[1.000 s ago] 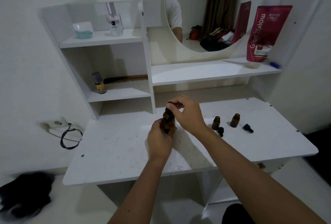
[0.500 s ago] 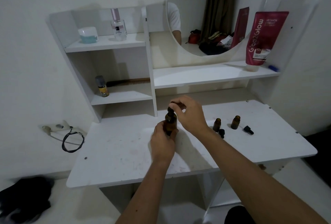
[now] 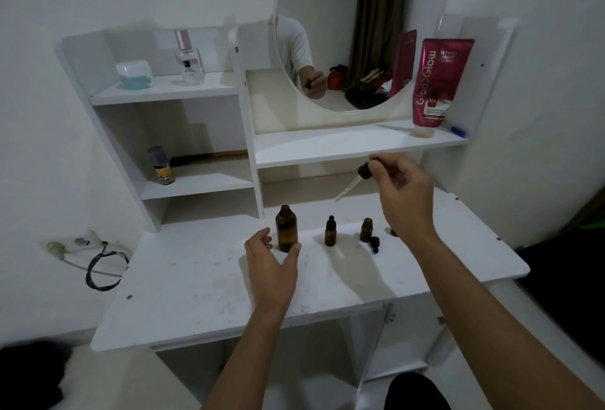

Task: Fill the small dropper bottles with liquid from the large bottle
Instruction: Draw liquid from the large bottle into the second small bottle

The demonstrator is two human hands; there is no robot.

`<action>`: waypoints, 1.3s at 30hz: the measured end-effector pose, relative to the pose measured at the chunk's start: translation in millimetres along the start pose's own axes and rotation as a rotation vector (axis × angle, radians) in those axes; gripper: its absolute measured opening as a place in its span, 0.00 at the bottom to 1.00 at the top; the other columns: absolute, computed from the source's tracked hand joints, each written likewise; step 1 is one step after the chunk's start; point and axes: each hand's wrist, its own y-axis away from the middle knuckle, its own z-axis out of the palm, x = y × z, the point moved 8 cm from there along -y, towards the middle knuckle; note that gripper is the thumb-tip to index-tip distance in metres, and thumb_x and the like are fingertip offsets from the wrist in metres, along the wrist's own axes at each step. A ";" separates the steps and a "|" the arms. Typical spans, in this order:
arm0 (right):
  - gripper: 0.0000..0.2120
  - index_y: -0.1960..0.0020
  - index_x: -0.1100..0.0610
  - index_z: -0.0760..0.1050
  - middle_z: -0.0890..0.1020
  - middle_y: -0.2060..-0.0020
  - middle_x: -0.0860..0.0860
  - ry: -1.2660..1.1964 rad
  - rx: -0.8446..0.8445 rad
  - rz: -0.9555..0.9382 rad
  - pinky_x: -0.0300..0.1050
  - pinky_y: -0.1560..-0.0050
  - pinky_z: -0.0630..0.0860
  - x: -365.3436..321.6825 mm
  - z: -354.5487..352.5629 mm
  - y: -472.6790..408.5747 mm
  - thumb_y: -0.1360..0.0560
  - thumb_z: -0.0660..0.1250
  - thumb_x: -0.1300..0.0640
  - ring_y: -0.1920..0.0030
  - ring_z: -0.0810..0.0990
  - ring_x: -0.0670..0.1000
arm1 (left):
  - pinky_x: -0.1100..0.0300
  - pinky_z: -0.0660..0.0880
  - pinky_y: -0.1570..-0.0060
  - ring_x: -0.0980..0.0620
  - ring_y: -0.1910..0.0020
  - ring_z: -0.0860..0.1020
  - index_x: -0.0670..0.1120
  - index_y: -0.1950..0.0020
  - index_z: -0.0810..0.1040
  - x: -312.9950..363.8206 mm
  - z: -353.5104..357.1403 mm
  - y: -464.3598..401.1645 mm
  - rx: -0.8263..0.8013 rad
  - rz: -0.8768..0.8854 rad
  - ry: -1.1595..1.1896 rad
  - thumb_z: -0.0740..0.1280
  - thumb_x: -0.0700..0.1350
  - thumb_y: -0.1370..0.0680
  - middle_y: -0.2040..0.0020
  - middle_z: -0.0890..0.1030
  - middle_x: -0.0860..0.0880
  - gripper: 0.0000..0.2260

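The large amber bottle stands uncapped on the white desk. My left hand curls around its base, fingers apart, thumb touching the glass. My right hand pinches the black bulb of a glass dropper, held in the air above and right of the small bottles, tip slanting down-left. A small capped dropper bottle stands in the middle. A small uncapped bottle stands to its right with a loose black cap in front. Another small bottle is mostly hidden behind my right wrist.
Shelves rise behind the desk, holding a yellow-labelled bottle, a perfume bottle, a blue jar and a pink tube. A round mirror hangs above. A power strip with cable lies on the left.
My right hand pulled the dropper out of the large bottle and carried it up and to the right. My left hand set the bottle on the desk and loosened its grip.
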 end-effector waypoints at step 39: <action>0.07 0.56 0.57 0.84 0.85 0.61 0.46 0.273 -0.144 -0.042 0.26 0.54 0.73 69.4 -14.0 11.9 0.22 0.72 0.65 0.56 0.84 0.42 | 0.60 0.78 0.40 0.61 0.44 0.80 0.52 0.38 0.80 60.3 161.9 29.8 -0.332 0.209 0.028 0.67 0.46 0.17 0.44 0.82 0.59 0.08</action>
